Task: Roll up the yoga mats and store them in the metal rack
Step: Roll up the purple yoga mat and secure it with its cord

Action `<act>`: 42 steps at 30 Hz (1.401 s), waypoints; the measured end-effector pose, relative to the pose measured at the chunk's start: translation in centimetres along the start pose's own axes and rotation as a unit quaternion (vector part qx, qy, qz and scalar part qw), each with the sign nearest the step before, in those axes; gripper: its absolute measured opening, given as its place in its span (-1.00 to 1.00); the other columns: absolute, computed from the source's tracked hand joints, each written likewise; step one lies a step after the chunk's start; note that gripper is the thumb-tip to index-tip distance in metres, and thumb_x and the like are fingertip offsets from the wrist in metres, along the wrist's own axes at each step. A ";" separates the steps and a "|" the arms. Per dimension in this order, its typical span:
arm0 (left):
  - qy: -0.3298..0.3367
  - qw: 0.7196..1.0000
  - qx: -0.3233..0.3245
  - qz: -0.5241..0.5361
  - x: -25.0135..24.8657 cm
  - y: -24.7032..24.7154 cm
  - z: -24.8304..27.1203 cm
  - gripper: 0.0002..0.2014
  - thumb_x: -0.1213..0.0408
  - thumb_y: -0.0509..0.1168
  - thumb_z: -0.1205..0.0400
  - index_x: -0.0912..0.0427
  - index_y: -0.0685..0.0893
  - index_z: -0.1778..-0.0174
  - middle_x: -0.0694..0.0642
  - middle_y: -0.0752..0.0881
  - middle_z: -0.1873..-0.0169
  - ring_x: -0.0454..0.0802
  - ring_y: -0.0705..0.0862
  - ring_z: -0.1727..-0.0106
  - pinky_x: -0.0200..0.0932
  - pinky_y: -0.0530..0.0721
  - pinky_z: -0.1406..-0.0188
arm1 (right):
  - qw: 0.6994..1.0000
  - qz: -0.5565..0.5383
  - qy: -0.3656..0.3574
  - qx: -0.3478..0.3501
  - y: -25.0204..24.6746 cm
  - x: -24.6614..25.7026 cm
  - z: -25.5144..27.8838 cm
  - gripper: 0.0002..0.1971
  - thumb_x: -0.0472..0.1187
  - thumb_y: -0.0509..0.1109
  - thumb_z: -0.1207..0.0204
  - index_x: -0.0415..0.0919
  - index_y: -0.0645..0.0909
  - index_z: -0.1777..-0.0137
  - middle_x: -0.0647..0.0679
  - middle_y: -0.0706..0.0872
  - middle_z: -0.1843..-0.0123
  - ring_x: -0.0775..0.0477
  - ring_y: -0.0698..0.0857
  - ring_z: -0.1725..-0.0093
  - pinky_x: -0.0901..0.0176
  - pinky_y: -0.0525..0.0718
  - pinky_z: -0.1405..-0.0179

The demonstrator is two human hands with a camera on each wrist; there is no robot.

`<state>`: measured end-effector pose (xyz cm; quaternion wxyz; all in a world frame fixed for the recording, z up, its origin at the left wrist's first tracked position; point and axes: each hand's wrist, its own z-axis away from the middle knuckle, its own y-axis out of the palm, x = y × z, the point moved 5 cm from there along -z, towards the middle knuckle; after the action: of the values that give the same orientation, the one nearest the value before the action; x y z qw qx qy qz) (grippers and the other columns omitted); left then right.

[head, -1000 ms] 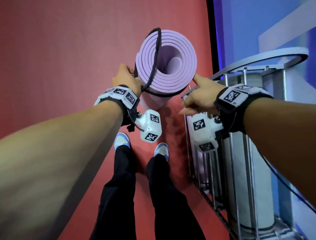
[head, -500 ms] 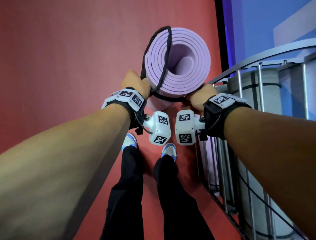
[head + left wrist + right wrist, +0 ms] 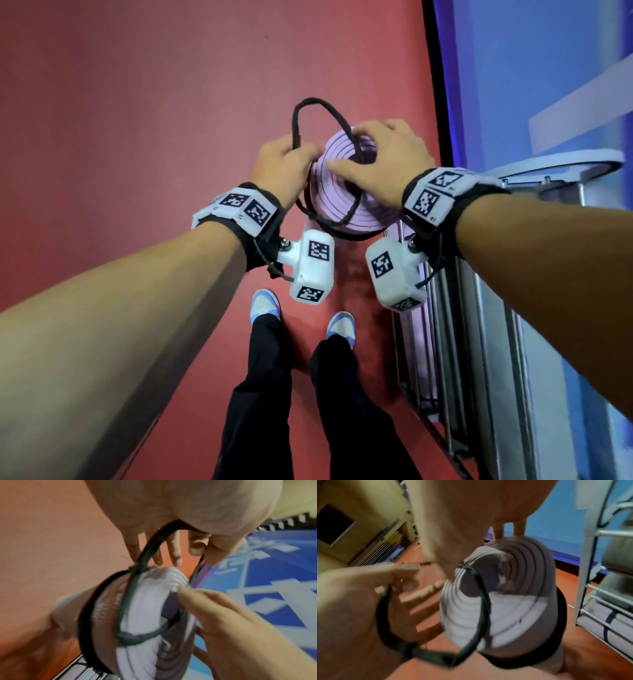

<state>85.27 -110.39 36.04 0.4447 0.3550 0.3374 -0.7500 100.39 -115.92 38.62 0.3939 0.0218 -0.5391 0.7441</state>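
Standing beside the metal rack (image 3: 455,342), rolled purple mat (image 3: 346,192) upright; left hand (image 3: 282,168) grip pinches its black strap loop (image 3: 308,113), right hand (image 3: 383,161) grip spread on mat top.

Below the grip, two blue-and-white sneakers (image 3: 265,305) and black trousers (image 3: 260,394) stand on the red floor (image 3: 137,102). Right of the grip runs a blue floor area (image 3: 513,68) with pale markings.

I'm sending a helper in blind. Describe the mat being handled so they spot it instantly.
Start at the metal rack along the blue wall. Just left of it, over the red floor, both hands meet at a rolled lilac mat standing on end. Unlike the rolls already behind the bars, it is outside the rack, with a loose black cord looping off its top.
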 end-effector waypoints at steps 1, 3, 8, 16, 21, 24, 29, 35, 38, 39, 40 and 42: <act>0.023 0.999 0.029 -0.005 -1.1 0.4 0.2 -0.77 0.23 0.38 -0.57 0.15 0.56 0.39 0.22 0.55 0.29 0.01 0.51 0.23 -0.06 0.56 0.16 | 1.000 0.026 -0.002 0.000 -0.1 0.5 -0.3 -0.62 0.04 0.42 -0.49 0.02 0.57 -0.29 -0.11 0.56 -0.34 -0.22 0.55 -0.34 0.05 0.51 -0.24; 0.039 0.995 0.071 -0.062 -2.2 1.0 0.5 -0.63 0.02 0.31 -0.68 0.13 0.65 0.41 0.16 0.66 0.28 0.02 0.55 0.27 -0.12 0.52 0.13 | 0.998 0.027 0.047 -0.019 -0.8 0.3 -1.0 -0.72 -0.27 0.30 -0.55 -0.17 0.57 -0.26 -0.20 0.64 -0.27 -0.31 0.61 -0.23 0.08 0.52 -0.04; -0.039 0.993 0.067 -0.093 -1.3 -0.1 -0.1 -0.31 -0.44 -0.13 -0.56 -0.14 0.83 0.31 0.14 0.81 -0.11 0.16 0.69 -0.20 0.08 0.50 -0.43 | 0.995 -0.050 0.076 -0.031 -1.0 -0.7 -0.6 -0.82 -0.09 0.32 -0.56 -0.05 0.61 -0.12 -0.09 0.74 -0.12 -0.22 0.67 -0.11 0.19 0.51 -0.01; -0.027 0.932 0.126 -0.340 0.1 -0.7 -0.2 -0.32 -0.37 -0.12 -0.68 0.05 0.74 -0.16 0.08 0.72 -0.11 0.16 0.65 -0.19 -0.02 0.53 -0.26 | 0.992 -0.042 -0.026 0.116 1.4 -0.1 1.3 -0.79 -0.01 0.31 -0.64 -0.07 0.72 -0.05 -0.08 0.78 0.15 -0.23 0.75 0.12 -0.13 0.74 0.01; -0.200 0.910 0.213 -0.293 4.7 -1.5 2.5 -0.31 -0.49 -0.03 -0.57 0.02 0.69 -0.10 0.06 0.72 0.02 0.09 0.74 -0.04 0.21 0.72 -0.14 | 0.941 -0.273 0.148 0.135 4.0 -2.3 1.9 -0.79 -0.15 0.12 -0.73 -0.15 0.51 0.11 -0.25 0.65 0.22 -0.14 0.69 0.57 0.17 0.65 0.64; -0.195 0.918 0.178 -0.295 7.2 -2.5 2.6 -0.51 -0.26 0.14 -0.67 0.09 0.64 -0.18 0.04 0.72 0.11 0.07 0.74 0.00 0.11 0.73 -0.10 | 0.946 -0.250 0.162 0.127 6.1 -3.6 2.1 -0.81 -0.21 0.14 -0.74 -0.20 0.53 0.07 -0.25 0.60 0.25 0.14 0.50 0.81 0.47 0.35 0.81; -0.217 0.907 0.147 -0.331 14.9 -4.0 1.9 -0.66 0.01 0.23 -0.72 0.20 0.65 -0.19 0.12 0.76 0.05 0.12 0.73 0.00 0.12 0.73 -0.08 | 0.966 -0.169 0.151 0.123 12.8 -7.1 2.2 -0.85 -0.32 0.23 -0.65 -0.23 0.65 0.00 -0.26 0.68 0.23 0.04 0.50 0.67 0.41 0.32 0.78; -0.237 0.855 0.194 -0.418 28.3 -4.3 -0.5 -0.60 -0.04 0.23 -0.70 0.12 0.64 -0.33 0.21 0.70 -0.25 0.25 0.68 -0.20 0.05 0.69 -0.19 | 0.953 -0.171 0.219 0.119 24.5 -10.8 1.4 -0.79 -0.22 0.11 -0.71 -0.20 0.59 -0.07 -0.25 0.72 0.09 -0.08 0.58 0.51 0.28 0.43 0.71; -0.258 0.865 0.175 -0.394 34.4 -4.4 -2.7 -0.37 -0.16 0.24 -0.67 0.14 0.43 -0.57 0.22 0.55 -0.47 0.26 0.57 -0.42 0.05 0.54 -0.40 | 0.937 -0.191 0.270 0.110 30.9 -12.4 -0.3 -0.77 -0.23 0.13 -0.66 -0.21 0.57 0.16 -0.32 0.77 0.09 -0.19 0.61 0.46 0.26 0.41 0.69; -0.267 0.870 0.165 -0.380 36.7 -4.6 -3.7 -0.28 -0.19 0.26 -0.65 0.17 0.33 -0.63 0.24 0.49 -0.53 0.26 0.51 -0.49 0.02 0.47 -0.46 | 0.937 -0.193 0.278 0.092 32.9 -12.7 -1.1 -0.76 -0.22 0.13 -0.65 -0.21 0.56 0.19 -0.33 0.78 0.07 -0.27 0.69 0.36 0.17 0.49 0.59; -0.275 0.876 0.154 -0.366 37.8 -4.7 -4.2 -0.19 -0.21 0.28 -0.62 0.20 0.24 -0.67 0.26 0.43 -0.57 0.25 0.46 -0.54 0.00 0.41 -0.48 | 0.941 -0.182 0.279 0.064 33.6 -13.0 -1.8 -0.76 -0.21 0.13 -0.65 -0.22 0.58 0.15 -0.32 0.77 0.04 -0.34 0.75 0.19 0.05 0.59 0.45; -0.286 0.887 0.134 -0.337 42.3 -5.1 -6.5 -0.02 -0.26 0.37 -0.53 0.21 0.10 -0.71 0.26 0.36 -0.61 0.24 0.41 -0.57 0.00 0.38 -0.50 | 0.945 -0.152 0.288 -0.003 36.9 -14.1 -3.8 -0.69 -0.11 0.10 -0.71 -0.26 0.63 -0.11 -0.27 0.73 -0.10 -0.33 0.71 -0.12 -0.02 0.59 0.07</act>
<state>67.27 -121.19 -1.59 0.1909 0.0465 0.1917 -0.9616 89.03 -124.73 1.62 0.6410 -0.1130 -0.3951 0.6483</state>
